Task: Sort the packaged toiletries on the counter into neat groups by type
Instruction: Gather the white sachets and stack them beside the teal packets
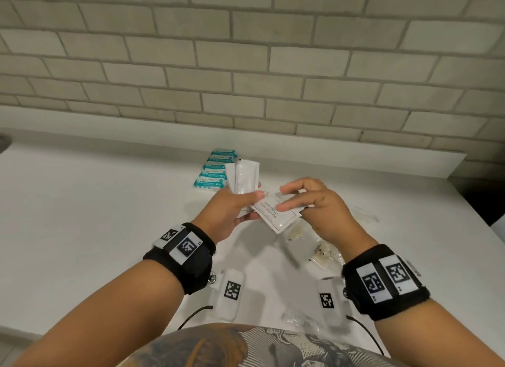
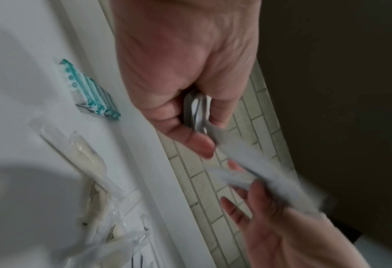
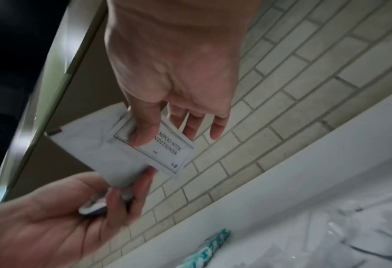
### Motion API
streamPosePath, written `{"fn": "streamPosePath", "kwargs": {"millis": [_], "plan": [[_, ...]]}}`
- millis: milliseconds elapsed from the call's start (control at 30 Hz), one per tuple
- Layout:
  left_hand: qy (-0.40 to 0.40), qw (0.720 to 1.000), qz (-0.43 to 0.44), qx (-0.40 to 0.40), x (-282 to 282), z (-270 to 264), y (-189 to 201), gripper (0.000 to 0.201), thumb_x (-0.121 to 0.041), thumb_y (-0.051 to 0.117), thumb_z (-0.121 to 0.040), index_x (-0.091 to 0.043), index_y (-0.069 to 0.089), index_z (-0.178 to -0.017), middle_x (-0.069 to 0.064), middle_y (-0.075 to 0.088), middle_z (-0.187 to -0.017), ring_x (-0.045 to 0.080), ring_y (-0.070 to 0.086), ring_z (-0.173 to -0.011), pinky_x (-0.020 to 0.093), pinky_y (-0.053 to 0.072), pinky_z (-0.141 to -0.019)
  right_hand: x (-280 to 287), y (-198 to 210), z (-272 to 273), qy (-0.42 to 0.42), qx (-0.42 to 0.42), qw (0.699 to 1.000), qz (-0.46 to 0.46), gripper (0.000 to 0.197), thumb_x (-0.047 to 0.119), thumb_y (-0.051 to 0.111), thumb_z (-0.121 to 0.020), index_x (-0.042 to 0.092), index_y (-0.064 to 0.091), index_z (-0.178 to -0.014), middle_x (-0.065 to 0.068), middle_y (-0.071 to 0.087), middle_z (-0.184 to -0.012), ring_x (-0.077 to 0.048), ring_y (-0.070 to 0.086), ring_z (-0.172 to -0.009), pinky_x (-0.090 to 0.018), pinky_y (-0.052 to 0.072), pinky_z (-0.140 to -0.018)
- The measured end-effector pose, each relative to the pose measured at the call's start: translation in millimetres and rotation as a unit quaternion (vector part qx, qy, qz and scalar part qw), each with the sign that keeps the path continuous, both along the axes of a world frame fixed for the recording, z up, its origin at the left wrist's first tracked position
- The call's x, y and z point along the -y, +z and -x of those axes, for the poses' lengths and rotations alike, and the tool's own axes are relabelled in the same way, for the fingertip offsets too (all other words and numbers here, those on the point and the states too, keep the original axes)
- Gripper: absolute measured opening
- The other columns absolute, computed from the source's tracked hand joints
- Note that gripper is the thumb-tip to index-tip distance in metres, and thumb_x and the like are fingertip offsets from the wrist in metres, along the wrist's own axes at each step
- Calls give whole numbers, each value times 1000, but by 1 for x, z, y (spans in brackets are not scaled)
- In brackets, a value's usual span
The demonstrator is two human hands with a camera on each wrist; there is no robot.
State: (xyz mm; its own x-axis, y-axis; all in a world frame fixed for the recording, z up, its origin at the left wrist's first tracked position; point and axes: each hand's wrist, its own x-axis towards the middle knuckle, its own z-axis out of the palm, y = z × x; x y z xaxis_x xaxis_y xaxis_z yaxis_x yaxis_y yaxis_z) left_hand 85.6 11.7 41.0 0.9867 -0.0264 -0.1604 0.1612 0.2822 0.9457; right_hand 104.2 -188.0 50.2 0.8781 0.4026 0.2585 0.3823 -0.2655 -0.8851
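Observation:
Above the white counter (image 1: 109, 216) my left hand (image 1: 246, 202) grips a small stack of white sachets (image 1: 243, 179) held upright. My right hand (image 1: 289, 200) pinches another white sachet (image 1: 276, 215) by thumb and fingers, its near corner against the left thumb. In the right wrist view the thumb lies on that shampoo-with-conditioner sachet (image 3: 167, 152), with the left hand (image 3: 94, 214) below it. The left wrist view shows the gripped stack (image 2: 196, 112) and the blurred sachet (image 2: 259, 174). A row of teal-and-white packets (image 1: 214, 171) lies behind the hands.
Clear-wrapped items (image 1: 325, 254) lie scattered on the counter under and to the right of my right hand, with one more (image 1: 299, 317) near the front edge. A tiled wall (image 1: 246, 66) backs the counter. The counter's right edge (image 1: 486, 230) drops off.

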Motion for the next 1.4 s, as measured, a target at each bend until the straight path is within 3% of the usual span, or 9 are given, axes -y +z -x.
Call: {"fn": "streamPosePath", "kwargs": {"millis": [67, 200, 367, 467, 633, 833, 1033, 1300, 1400], "plan": [[30, 999, -6, 27, -4, -2, 2, 27, -5, 64, -87, -12, 56, -112, 4, 68, -92, 16, 68, -83, 24, 56, -65, 3, -10, 2, -20, 21, 999, 34, 70, -22, 54, -77, 44, 76, -78, 17, 64, -100, -8, 56, -106, -16, 46, -85], [63, 997, 13, 33, -8, -4, 7, 26, -4, 65, -86, -12, 55, -109, 7, 66, -90, 17, 67, -79, 20, 53, -57, 8, -17, 7, -51, -46, 996, -59, 58, -24, 45, -79, 24, 77, -84, 16, 63, -76, 0, 60, -81, -7, 43, -68], [41, 999, -27, 0, -2, -5, 3, 24, -14, 63, -90, -14, 55, -112, 6, 68, -97, 15, 67, -83, 22, 55, -64, 3, -16, 12, -55, -1, 998, -41, 54, -23, 47, -79, 22, 76, -82, 9, 63, -79, 2, 60, -79, -8, 43, -73], [-50, 993, -104, -13, 1, -3, 1, 33, -24, 65, -89, -11, 57, -119, 3, 68, -112, 16, 64, -88, 24, 50, -67, 4, -10, 9, -5, -27, 999, -36, 49, -22, 50, -80, 19, 76, -80, 1, 63, -82, -11, 61, -82, -16, 46, -75], [-211, 971, -106, -31, 11, 4, 3, 19, -25, 61, -91, -16, 59, -107, 5, 69, -86, 7, 54, -59, 19, 37, -54, -3, -1, 4, -17, -61, 995, -78, 32, -18, 53, -84, 8, 71, -82, -6, 67, -84, -11, 63, -79, -14, 48, -71], [-95, 986, -140, -8, 9, -3, 3, 22, -10, 70, -84, -13, 60, -103, 2, 66, -85, 13, 54, -71, 22, 37, -58, 1, -14, -8, -135, -101, 979, -111, 36, -9, 57, -87, 25, 66, -91, -4, 71, -94, -24, 68, -86, -41, 57, -75], [49, 982, -183, -1, 8, -9, -4, 20, -12, 71, -81, -20, 60, -96, 3, 68, -99, 13, 63, -81, 17, 46, -61, 13, -6, -12, -190, -149, 943, -227, 13, 8, 68, -86, 14, 57, -81, -5, 62, -77, -20, 60, -71, -36, 50, -70], [-70, 981, -179, 35, 32, -4, -1, 23, -26, 67, -88, -14, 60, -106, -4, 61, -80, 9, 53, -67, 23, 41, -59, -27, -6, -10, -198, -164, 953, -161, 14, 16, 62, -92, 16, 48, -88, -5, 64, -85, -19, 64, -72, -37, 55, -63], [-70, 978, -189, 50, 32, -5, -2, 33, -18, 70, -84, -13, 59, -115, -2, 64, -88, 10, 55, -72, 24, 43, -59, -29, -12, -11, -220, -173, 942, -185, 37, 21, 71, -85, 21, 43, -110, -3, 63, -99, -21, 66, -86, -45, 57, -77]]}}
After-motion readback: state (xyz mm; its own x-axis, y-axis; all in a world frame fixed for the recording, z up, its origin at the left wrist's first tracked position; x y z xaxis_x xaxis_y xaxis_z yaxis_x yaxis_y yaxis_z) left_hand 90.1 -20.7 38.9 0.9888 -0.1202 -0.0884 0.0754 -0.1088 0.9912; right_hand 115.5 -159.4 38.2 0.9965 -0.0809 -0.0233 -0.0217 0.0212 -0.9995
